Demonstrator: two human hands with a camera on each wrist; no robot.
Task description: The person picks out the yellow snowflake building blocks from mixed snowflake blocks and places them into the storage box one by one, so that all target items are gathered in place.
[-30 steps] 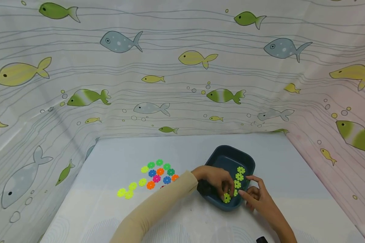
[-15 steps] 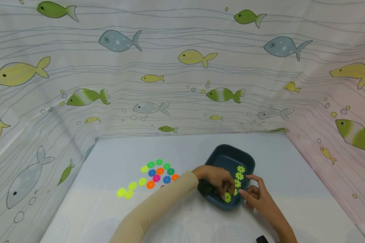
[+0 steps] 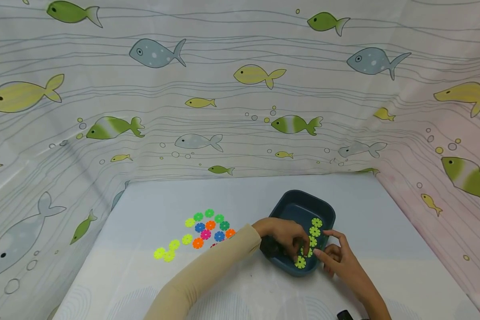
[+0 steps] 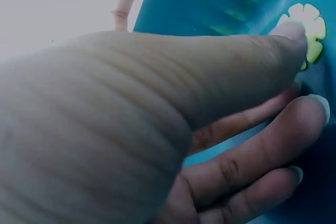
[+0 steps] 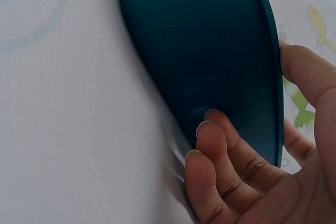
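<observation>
Head view: left hand (image 3: 286, 233) pinches a yellow disc (image 3: 300, 262), likely light, stiff and best held edgewise, while the right hand (image 3: 340, 258) opposite grips the tray (image 3: 298, 212).

I'm looking into a screened-off booth (image 3: 20, 164) with a work surface (image 3: 360, 204); from my end I can't tell whether it stands in a home, a lab or a workshop. Pale, wavy-lined sheeting (image 3: 240, 95) closes in 3 sides: back, left and right. Drawn fish (image 3: 260, 74) in green, yellow and grey-blue swim across it with small bubbles (image 3: 267, 120), much like a nursery or bathroom print. It wrinkles and bends softly where the sides meet the back, so I read it as hung material. My right wrist view catches the same fish pattern. The surface is flat and whitish, with faint printed arcs (image 3: 74, 302) on its near part.
</observation>
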